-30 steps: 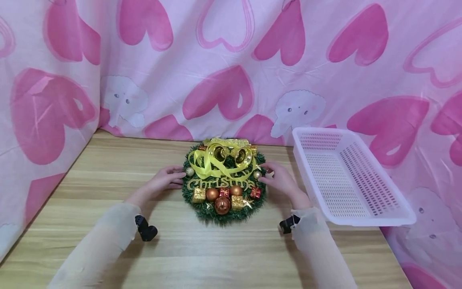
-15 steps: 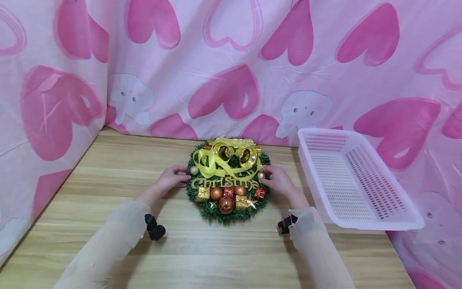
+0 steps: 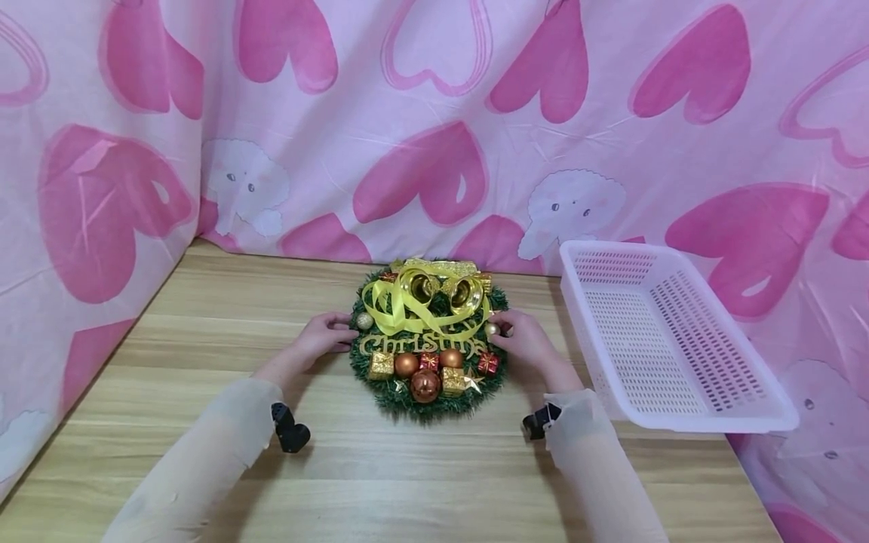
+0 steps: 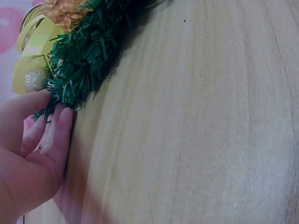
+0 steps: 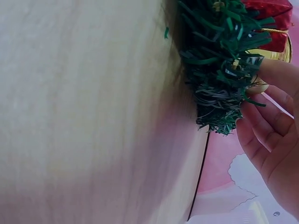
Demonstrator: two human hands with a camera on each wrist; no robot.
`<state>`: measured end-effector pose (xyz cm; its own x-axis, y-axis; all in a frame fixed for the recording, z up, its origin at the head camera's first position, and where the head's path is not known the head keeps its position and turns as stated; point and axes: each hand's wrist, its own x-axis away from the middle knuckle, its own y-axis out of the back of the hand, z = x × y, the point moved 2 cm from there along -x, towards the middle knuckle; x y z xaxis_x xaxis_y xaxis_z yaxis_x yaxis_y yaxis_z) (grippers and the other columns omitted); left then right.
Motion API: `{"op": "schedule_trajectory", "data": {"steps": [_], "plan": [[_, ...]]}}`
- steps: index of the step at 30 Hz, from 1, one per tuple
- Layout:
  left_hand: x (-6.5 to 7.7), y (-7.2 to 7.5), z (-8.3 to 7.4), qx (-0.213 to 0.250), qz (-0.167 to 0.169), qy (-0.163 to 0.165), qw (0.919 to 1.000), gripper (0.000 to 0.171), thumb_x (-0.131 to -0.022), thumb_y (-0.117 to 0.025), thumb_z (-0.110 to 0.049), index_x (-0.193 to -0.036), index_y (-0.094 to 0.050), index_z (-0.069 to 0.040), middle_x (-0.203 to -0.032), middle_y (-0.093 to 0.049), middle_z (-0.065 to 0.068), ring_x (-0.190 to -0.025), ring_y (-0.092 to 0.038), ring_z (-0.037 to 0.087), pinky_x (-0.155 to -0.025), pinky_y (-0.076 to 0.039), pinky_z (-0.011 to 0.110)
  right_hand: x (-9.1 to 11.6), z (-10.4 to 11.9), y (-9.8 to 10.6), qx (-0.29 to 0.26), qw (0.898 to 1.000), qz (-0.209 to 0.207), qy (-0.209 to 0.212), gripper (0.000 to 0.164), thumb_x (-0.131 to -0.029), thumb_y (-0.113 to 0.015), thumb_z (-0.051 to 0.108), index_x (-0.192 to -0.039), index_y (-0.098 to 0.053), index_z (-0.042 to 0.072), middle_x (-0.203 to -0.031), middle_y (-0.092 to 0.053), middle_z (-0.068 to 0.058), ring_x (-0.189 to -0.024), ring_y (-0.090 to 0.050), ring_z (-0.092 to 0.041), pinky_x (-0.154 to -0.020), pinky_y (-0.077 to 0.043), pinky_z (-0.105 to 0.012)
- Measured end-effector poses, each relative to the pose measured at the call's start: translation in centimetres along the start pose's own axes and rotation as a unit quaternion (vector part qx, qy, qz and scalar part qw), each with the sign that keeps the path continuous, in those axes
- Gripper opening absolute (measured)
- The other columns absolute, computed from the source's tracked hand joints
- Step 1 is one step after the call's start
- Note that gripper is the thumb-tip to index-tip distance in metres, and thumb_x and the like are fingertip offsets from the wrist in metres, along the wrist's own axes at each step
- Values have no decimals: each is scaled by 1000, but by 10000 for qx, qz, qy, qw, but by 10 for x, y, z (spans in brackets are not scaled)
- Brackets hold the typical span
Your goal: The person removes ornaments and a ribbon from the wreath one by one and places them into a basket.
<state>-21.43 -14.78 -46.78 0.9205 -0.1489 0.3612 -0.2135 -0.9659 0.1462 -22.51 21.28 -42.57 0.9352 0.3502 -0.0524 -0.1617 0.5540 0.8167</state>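
A green Christmas wreath (image 3: 434,403) lies on the wooden table, decorated with gold and red gift boxes, brown balls and gold "Christmas" lettering. Yellow ribbon (image 3: 394,313) and gold bells (image 3: 465,294) top its far part. My left hand (image 3: 319,337) grips the wreath's left edge; in the left wrist view, the thumb is above the greenery beside a glittery ball (image 4: 36,80) and the fingertips are at the lower edge. On the opposite side my right hand (image 3: 528,343) holds the right edge, thumb on top and fingers at the rim in the right wrist view.
A white perforated plastic basket (image 3: 597,362) stands to the right of the wreath, near the table's right edge. Pink heart-patterned cloth (image 3: 421,98) hangs behind the wooden table (image 3: 421,483) and along its left side.
Over the last second the head view has shifted slightly, and the left hand has closed in on the wreath's left edge. In the last half second almost nothing has moved.
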Motion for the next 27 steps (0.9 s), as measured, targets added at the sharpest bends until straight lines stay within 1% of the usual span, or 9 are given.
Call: {"op": "schedule_trajectory", "data": {"steps": [5, 10, 16, 19, 21, 23, 27], "plan": [[0, 0, 1, 43, -5, 27, 10000, 58, -89, -59, -5, -138, -32, 9, -127, -47, 27, -79, -59, 5, -82, -58, 22, 0, 4, 3, -77, 10000, -16, 50, 32, -81, -69, 10, -110, -63, -2, -94, -66, -14, -85, -61, -25, -79, -56, -40], [0, 0, 2, 0, -23, -25, 10000, 58, -89, -59, -5, -138, -33, 10, -130, -46, 30, -80, -59, 4, -83, -58, 23, 0, 8, 7, -16, 9999, -71, 76, 33, -81, -69, 11, -111, -63, -2, -96, -67, -14, -87, -61, -25, -80, -55, -41], [0, 1, 2, -27, -27, -41, 10000, 57, -89, -59, -6, -137, -33, 10, -131, -46, 31, -80, -60, 3, -84, -58, 23, 0, 13, 13, -5, 9999, -110, 29, 30, -82, -68, 12, -109, -64, 0, -92, -67, -13, -83, -61, -23, -74, -56, -37], [0, 1, 1, -43, -34, -29, 10000, 58, -89, -60, -6, -137, -33, 10, -131, -46, 30, -81, -59, 4, -85, -57, 24, -1, 13, 14, -68, 9999, -142, -55, 30, -82, -68, 12, -110, -64, 0, -92, -66, -13, -83, -61, -24, -74, -57, -36], [0, 1, 1, -77, -31, -34, 10000, 58, -89, -60, -7, -138, -33, 9, -131, -46, 30, -82, -59, 4, -86, -57, 24, -2, 14, 15, -206, 9995, -195, -132, 31, -82, -68, 11, -110, -63, -1, -93, -66, -15, -84, -61, -25, -75, -57, -36], [-1, 0, 1, -106, -28, -44, 9999, 58, -89, -60, -7, -138, -33, 9, -131, -46, 30, -83, -59, 5, -87, -57, 25, -3, 14, 17, -457, 9983, -266, -237, 32, -82, -68, 10, -111, -62, -2, -95, -66, -17, -85, -62, -27, -77, -58, -37], [0, 0, 0, -137, -10, -72, 9999, 58, -88, -60, -6, -137, -33, 10, -131, -46, 30, -84, -59, 6, -87, -57, 25, -3, 14, 19, -1025, 9927, -398, -487, 33, -82, -68, 9, -113, -61, 0, -100, -66, -19, -88, -62, -27, -79, -57, -34]]}}
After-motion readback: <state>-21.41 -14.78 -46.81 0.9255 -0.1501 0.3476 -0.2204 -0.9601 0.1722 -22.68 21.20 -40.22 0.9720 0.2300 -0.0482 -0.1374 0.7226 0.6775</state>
